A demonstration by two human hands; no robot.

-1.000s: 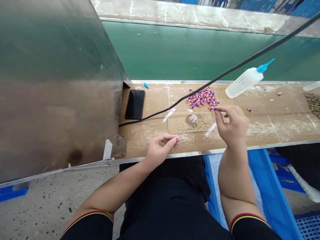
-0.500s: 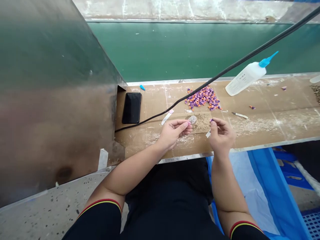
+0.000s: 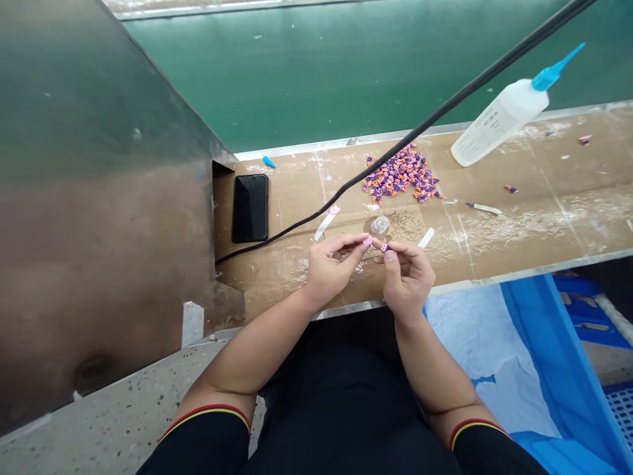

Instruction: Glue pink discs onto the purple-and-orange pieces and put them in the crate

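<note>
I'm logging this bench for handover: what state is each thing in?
Left hand: pinching a pink piece
Right hand: pinching a purple-pink piece
Small pieces: loosely heaped
Phone: lying flat, screen dark
Bottle: blue nozzle fitted
Clear item: open or shut unclear
White-handled tool: lying flat
Blue bin: open, sheeting inside

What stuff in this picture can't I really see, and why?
All in the head view:
Pink piece: partly covered by the left hand.
Purple-and-pink bit: partly covered by the right hand.
Print on the bottle: too small to read.
Pile of coloured bits: partly behind the black cable.
Black cable: upper end cut off by the top edge.
</note>
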